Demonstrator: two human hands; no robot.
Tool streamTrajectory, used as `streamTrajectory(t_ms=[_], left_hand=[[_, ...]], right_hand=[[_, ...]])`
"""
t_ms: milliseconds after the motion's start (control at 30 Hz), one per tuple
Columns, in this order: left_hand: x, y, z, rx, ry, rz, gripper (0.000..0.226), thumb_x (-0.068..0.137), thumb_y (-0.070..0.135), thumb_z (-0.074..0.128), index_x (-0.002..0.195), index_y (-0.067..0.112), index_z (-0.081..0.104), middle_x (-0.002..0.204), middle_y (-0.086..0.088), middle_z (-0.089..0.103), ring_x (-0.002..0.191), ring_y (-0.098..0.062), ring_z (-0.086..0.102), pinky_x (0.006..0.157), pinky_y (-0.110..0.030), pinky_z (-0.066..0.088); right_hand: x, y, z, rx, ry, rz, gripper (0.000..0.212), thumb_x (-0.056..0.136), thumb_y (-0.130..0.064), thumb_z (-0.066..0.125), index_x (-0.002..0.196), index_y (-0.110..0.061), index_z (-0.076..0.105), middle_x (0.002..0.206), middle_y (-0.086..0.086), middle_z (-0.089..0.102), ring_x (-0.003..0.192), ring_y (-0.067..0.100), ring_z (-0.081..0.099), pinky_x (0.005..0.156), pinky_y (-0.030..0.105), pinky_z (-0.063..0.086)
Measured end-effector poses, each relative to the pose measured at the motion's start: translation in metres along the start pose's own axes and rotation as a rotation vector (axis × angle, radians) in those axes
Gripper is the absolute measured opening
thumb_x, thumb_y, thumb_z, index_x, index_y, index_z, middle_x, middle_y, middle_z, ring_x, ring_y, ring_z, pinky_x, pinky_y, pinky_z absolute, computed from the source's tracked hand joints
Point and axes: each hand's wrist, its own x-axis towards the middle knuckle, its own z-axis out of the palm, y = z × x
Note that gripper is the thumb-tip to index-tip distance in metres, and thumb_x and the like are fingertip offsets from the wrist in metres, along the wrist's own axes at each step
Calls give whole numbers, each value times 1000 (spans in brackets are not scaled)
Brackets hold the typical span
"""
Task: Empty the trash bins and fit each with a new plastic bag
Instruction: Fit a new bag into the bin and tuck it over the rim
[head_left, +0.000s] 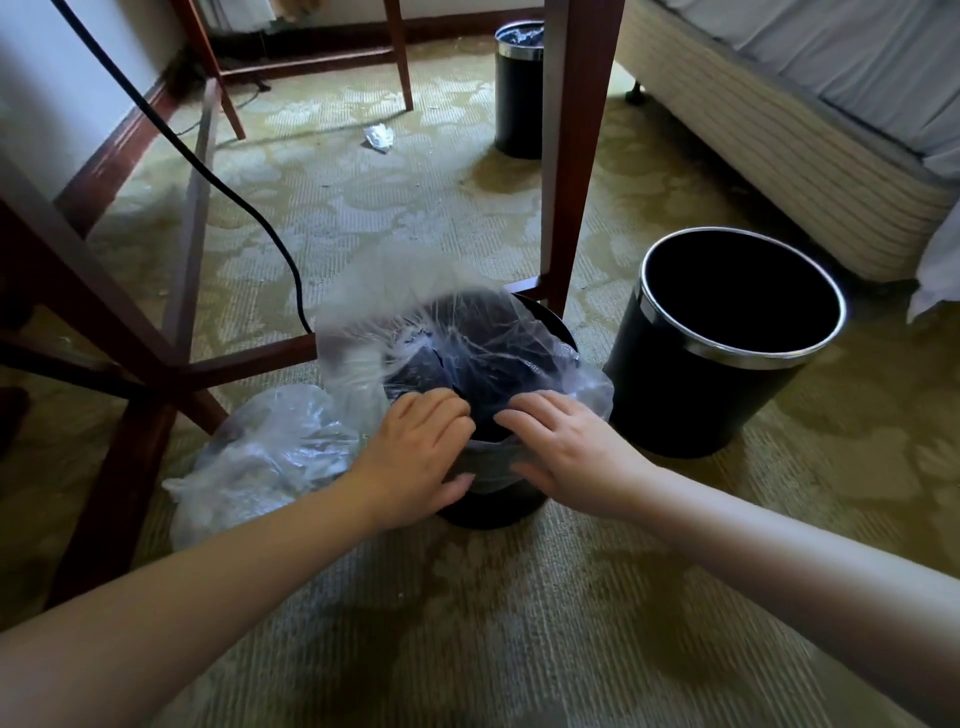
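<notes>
- The new bag (493, 338) is clamped against the bin (493, 512) rim by the left grip (421, 457) and right grip (566, 457), so its mouth can be folded over.
- An unlined bin (691, 410) is left right of the right grip, likely next.

Left hand (415, 457), right hand (566, 457): both bare. Left forearm (208, 582) and right forearm (779, 545) bare as well, all the way to the lower frame corners.

A table leg (574, 156) and a full bag (270, 457) crowd the bin (493, 512); bare carpet (467, 623) in front.
</notes>
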Motion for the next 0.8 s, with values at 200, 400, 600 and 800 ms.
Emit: streamTrajectory(t_ms=[200,400,600,800], left_hand=[[13,-31,0,82,-388,-7,34,71,46,75,82,17,61,78,-1,66,78,-23,64,74,-33,45],[6,-34,2,-61,-236,-17,44,82,58,47,88,16,59,83,2,59,79,-19,56,75,-34,45],[27,-29,-26,-136,326,-79,11,83,14,55,80,3,58,83,-11,56,73,-26,49,62,-36,39],[66,-37,-43,-106,453,-271,20,82,9,47,94,1,61,101,-16,57,91,-33,51,72,-40,43]], right_hand=[[7,39,-11,-141,-248,83,28,79,-47,62,84,-20,59,86,-3,64,92,24,63,94,43,48],[4,40,-19,-48,-205,133,40,83,-44,51,113,-20,61,108,-4,63,108,19,55,96,34,39],[27,5,-21,370,339,353,30,87,-24,57,113,-9,61,111,2,61,107,21,54,89,33,46],[69,-7,-26,358,538,418,28,78,-9,56,105,-7,63,108,7,55,102,26,50,87,35,43]])
